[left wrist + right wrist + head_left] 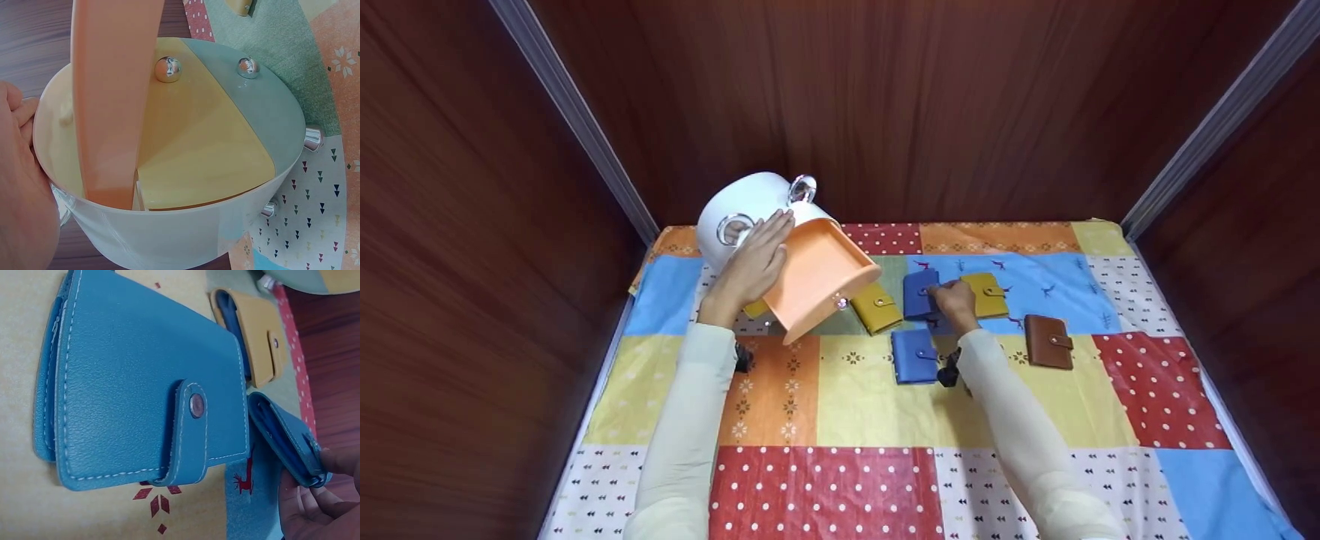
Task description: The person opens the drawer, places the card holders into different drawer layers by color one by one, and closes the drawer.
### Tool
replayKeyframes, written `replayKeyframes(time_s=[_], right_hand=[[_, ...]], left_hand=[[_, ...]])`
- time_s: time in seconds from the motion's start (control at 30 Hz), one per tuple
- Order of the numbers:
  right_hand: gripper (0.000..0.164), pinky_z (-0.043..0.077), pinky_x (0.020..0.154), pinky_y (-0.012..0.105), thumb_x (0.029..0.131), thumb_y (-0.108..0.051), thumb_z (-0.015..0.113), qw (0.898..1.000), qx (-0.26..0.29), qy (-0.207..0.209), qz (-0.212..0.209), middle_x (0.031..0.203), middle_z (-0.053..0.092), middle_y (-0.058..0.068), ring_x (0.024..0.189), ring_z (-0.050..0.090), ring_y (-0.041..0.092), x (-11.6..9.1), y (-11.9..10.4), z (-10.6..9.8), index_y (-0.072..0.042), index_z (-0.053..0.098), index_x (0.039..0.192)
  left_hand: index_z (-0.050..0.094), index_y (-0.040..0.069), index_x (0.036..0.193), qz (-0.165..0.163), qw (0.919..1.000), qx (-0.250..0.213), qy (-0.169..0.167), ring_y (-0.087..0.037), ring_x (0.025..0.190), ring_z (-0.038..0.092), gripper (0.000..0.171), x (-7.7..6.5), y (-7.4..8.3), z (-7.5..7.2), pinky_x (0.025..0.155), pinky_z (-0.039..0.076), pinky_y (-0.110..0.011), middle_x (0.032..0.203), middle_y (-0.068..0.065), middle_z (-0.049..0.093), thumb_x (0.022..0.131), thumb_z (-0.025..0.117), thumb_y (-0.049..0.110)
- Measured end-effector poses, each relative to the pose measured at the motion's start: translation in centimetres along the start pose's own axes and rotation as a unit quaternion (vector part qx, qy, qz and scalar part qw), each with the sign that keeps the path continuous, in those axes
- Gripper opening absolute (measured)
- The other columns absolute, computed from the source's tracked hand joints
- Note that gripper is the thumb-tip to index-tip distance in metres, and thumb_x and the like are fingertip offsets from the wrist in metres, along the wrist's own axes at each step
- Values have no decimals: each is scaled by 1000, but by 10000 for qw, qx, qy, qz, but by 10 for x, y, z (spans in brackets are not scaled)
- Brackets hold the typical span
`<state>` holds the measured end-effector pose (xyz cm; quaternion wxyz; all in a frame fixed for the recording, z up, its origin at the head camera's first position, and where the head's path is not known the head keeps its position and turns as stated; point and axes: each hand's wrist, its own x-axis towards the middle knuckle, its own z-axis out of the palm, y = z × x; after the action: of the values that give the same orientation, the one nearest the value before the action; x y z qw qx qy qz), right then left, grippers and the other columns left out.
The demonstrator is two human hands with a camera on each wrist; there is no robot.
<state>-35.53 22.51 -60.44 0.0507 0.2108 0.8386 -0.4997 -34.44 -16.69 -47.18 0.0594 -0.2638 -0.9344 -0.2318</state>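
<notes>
A white round container (750, 196) lies tilted at the back left, with an orange drawer (819, 270) pulled out of it. Against its white side rests my left hand (751, 268), fingers straight. In the left wrist view a yellow panel (197, 135) and a grey-green panel (242, 101) show beside the orange drawer, each with a silver knob. My right hand (958, 304) pinches the edge of a dark blue wallet (918, 289) between thumb and fingers; in the right wrist view the wallet is tipped up. Nearer lies a lighter blue snap wallet (913, 356).
One yellow wallet (876, 309) lies beside the drawer and a second yellow wallet (988, 292) just right of my right hand. Farther right is a brown wallet (1046, 341). A patchwork cloth (877, 405) covers the table; dark wood panels (885, 112) enclose it.
</notes>
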Motion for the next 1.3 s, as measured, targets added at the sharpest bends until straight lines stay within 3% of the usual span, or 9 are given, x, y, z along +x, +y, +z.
replayKeyframes(time_s=[0.1,0.3,0.47,0.6,0.77,1.03,1.3], right_hand=[[37,35,55,32,104,-23,67,9999,12,92,-66,62,41,-3,58,40,15,2,-2,0,-11,49,73],[25,39,61,32,104,-22,66,9995,108,219,-198,70,54,-3,67,48,17,-2,-8,-3,-12,60,82],[23,39,62,33,104,-23,66,9993,201,235,-221,73,54,0,70,48,18,-6,-16,-7,-10,63,85],[20,46,67,30,103,-25,69,9988,254,363,-226,89,65,4,80,56,19,-7,-20,-9,-6,72,101],[32,53,76,32,104,-27,68,9984,339,357,-284,114,71,14,95,63,23,-10,-26,-12,0,72,121],[30,54,78,33,102,-26,69,9972,459,358,-467,107,70,11,94,63,23,-17,-32,-15,0,72,116],[32,58,91,44,105,-24,64,9962,542,289,-616,113,70,16,98,64,24,-21,-39,-19,3,71,121]], left_hand=[[25,11,170,-16,10000,-12,-10,-22,168,14,57,0,0,0,139,4,-36,180,-1,20,116,27,28],[24,12,170,-34,10000,9,-45,-22,168,13,57,0,0,-1,139,4,-37,180,-1,19,116,27,29],[25,11,170,2,10000,34,-15,-23,168,14,57,1,1,-1,140,4,-38,179,-3,20,116,27,28],[27,9,169,52,10000,-4,47,-25,168,16,56,1,0,0,140,6,-39,179,-5,23,115,30,24],[28,8,168,52,10000,-44,71,-25,167,17,55,1,-1,0,140,6,-41,178,-5,23,115,32,21],[25,12,170,-38,10000,-47,-18,-22,168,14,56,0,0,-1,139,4,-37,179,-2,20,116,26,29],[26,11,169,6,10000,-54,26,-23,168,15,56,1,-1,1,140,5,-38,179,-2,21,116,28,28]])
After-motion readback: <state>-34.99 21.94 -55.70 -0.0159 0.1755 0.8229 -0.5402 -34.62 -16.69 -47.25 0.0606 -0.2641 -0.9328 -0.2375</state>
